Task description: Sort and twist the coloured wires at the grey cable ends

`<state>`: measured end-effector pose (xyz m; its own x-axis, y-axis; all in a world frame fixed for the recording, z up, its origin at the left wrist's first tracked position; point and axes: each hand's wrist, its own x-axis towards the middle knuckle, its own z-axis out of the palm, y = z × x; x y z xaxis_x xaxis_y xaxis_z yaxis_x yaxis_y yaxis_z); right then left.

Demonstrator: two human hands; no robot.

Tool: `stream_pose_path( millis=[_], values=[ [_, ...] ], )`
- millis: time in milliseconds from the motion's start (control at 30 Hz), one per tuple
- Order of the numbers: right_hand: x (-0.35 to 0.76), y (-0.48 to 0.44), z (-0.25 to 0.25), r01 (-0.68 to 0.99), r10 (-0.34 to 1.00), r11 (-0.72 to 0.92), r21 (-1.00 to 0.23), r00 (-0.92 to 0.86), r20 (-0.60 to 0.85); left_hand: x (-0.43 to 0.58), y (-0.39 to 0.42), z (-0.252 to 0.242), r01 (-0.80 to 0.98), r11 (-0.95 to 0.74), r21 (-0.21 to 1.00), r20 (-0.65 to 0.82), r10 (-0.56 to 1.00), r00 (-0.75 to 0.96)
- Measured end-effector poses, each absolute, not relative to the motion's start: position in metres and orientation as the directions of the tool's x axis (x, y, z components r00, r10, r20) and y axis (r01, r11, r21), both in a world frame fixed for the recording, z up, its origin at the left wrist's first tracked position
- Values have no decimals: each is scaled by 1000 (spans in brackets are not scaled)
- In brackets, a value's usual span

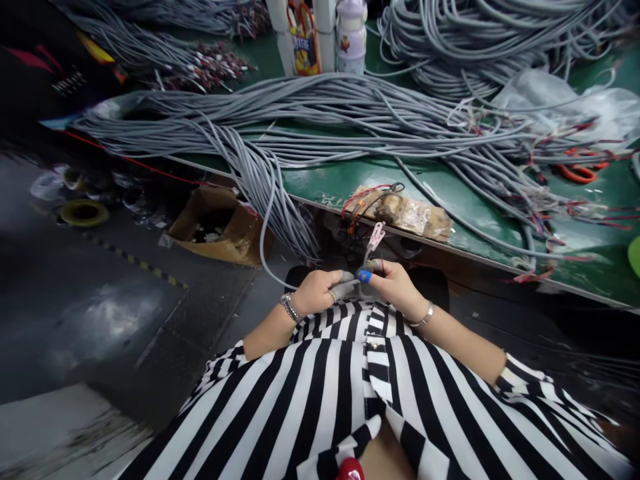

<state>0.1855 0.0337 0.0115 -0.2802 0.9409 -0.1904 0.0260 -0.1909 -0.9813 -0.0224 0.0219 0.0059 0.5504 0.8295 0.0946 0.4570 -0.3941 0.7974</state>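
Observation:
My left hand [320,291] and my right hand [395,285] meet close to my body, just below the edge of the green workbench [350,180]. Both are closed, pinching the end of one grey cable [265,233] that loops down from the big bundle on the bench. Grey finger covers sit on my left fingers and a blue one on my right thumb. A small pink tool [375,237] sticks up above my right fingers. I wear a watch on the left wrist and a bracelet on the right.
Thick bundles of grey cables [350,113] cover the bench, with red and coloured wire ends at the right. A taped brown pad [405,212] lies at the bench edge. Orange scissors [577,173], clear plastic bags and a bottle [351,33] stand further back. A cardboard box [220,223] sits on the floor.

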Motion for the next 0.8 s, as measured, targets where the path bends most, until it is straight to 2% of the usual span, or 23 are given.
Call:
stream_pose_path(
  millis=[67, 167, 300, 500, 600, 667, 800],
  values=[
    [185, 33, 11, -135, 940, -324, -936, -158, -302, -21, 21, 7, 448, -418, 790, 127, 827, 547],
    [191, 40, 11, -293, 930, -351, -889, 6, -368, -20, 22, 12, 365, -442, 819, 184, 806, 562],
    [206, 54, 7, -450, 927, -334, -828, 2, -375, -22, 22, 20, 241, -381, 893, 215, 830, 515],
    [208, 68, 5, -365, 851, -515, -775, -324, -413, -17, 25, 25, 132, -236, 963, 192, 940, 282],
    [198, 74, 13, -314, 814, -537, -783, -436, -384, -10, 33, 23, 115, -194, 974, 162, 956, 245],
    [191, 77, 18, -301, 847, -482, -823, -399, -351, -6, 40, 22, 111, -157, 981, 128, 965, 231],
    [181, 78, 19, -295, 967, -251, -922, -122, -224, -1, 47, 17, 88, -107, 990, 87, 974, 208]
  ],
)
